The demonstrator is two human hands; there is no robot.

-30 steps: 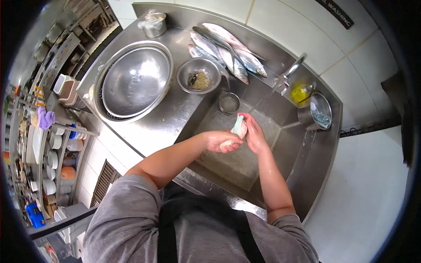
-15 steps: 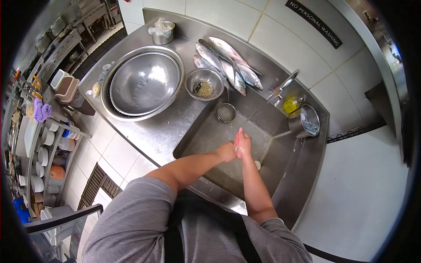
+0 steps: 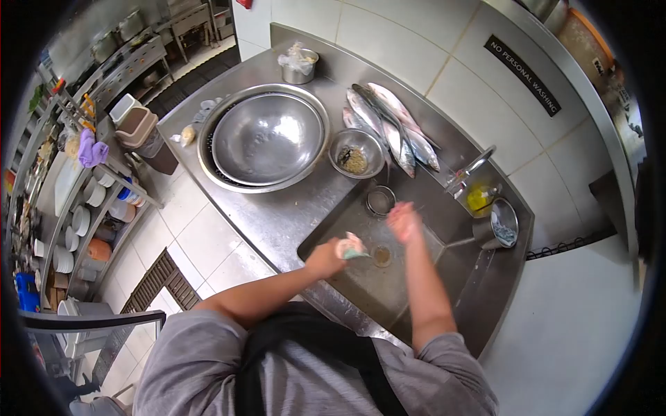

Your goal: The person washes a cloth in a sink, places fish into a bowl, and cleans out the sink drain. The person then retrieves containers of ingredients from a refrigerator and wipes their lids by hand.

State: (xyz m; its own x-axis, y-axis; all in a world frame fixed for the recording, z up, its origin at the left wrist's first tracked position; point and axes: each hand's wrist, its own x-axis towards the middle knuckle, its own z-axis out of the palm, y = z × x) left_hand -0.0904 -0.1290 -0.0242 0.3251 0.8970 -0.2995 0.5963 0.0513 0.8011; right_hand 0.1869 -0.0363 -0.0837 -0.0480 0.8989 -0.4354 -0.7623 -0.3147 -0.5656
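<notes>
My left hand [image 3: 326,259] is closed round a small pinkish-white and pale green piece [image 3: 352,247] over the left side of the steel sink [image 3: 371,288]. Apart from it, my right hand [image 3: 405,222] is blurred over the sink, and its fingers are too smeared to read. A small round metal cup [image 3: 381,200] sits in the sink beyond my hands, and the round drain [image 3: 381,256] shows between them. Several whole fish [image 3: 392,125] lie on the steel counter behind the sink, beside a small bowl [image 3: 356,154] with yellowish bits in it.
A large steel bowl [image 3: 269,139] stands on the left counter, with a tin holding a plastic bag [image 3: 299,67] behind it. The faucet [image 3: 473,168], a yellow liquid container [image 3: 480,198] and a metal pot [image 3: 496,224] are at the sink's back right.
My hands have moved apart, left hand to the left with the pale piece now showing, right hand farther forward. The view has shifted, and the drain is now visible.
</notes>
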